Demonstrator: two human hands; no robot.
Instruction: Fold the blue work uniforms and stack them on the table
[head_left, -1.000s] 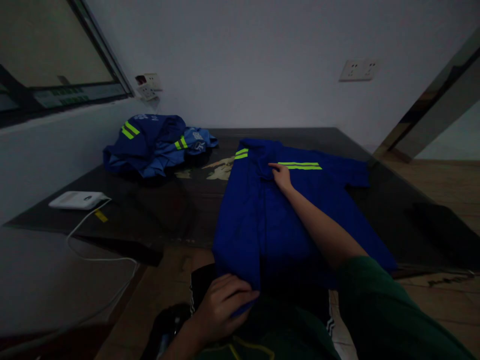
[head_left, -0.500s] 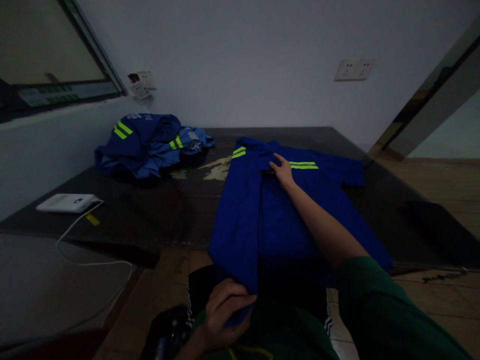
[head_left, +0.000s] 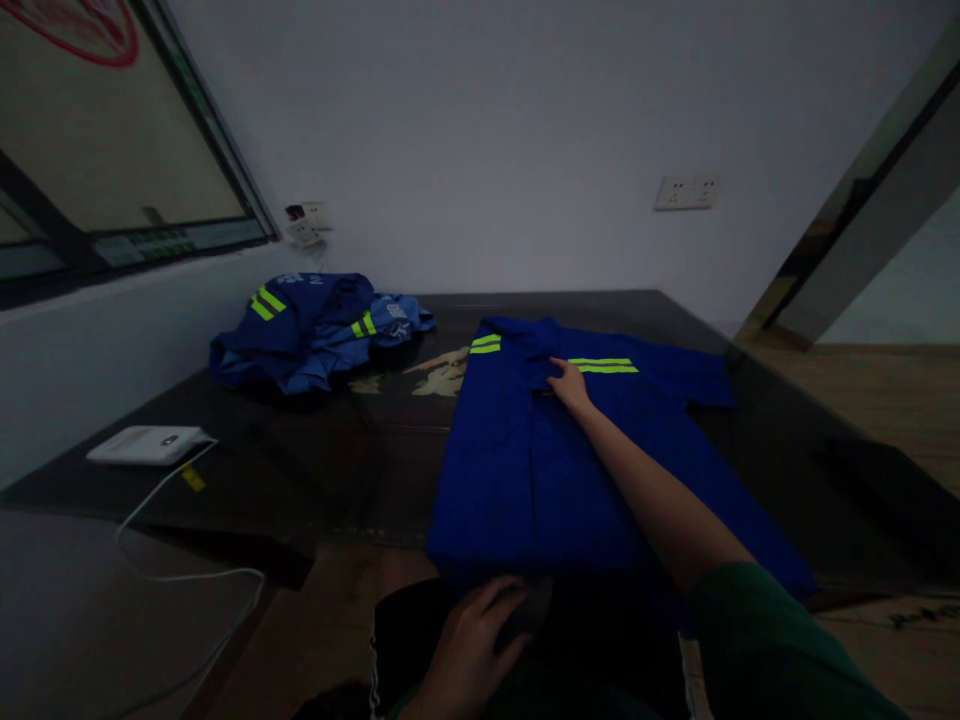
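A dark blue garment (head_left: 480, 480) with yellow-green stripes lies on the dark table (head_left: 300, 460), its left part folded over and its lower edge hanging past the front edge. My right hand (head_left: 570, 386) rests on its upper middle beside the stripe, index finger stretched out and the other fingers curled. Near the garment's bottom edge, over my lap, is my left hand (head_left: 480, 640), its thumb and fingers apart around dim cloth; the grip is too dark to make out.
Crumpled blue garments (head_left: 315, 330) lie at the back left. A white device (head_left: 146, 445) with a cable sits at the left edge. A black item (head_left: 892, 490) lies at the right. Wall sockets (head_left: 686, 193) are behind the table.
My left hand has moved slightly right and down, and the garment's lower left part now hangs wider and flatter. My right index finger is straighter. The view has tilted up.
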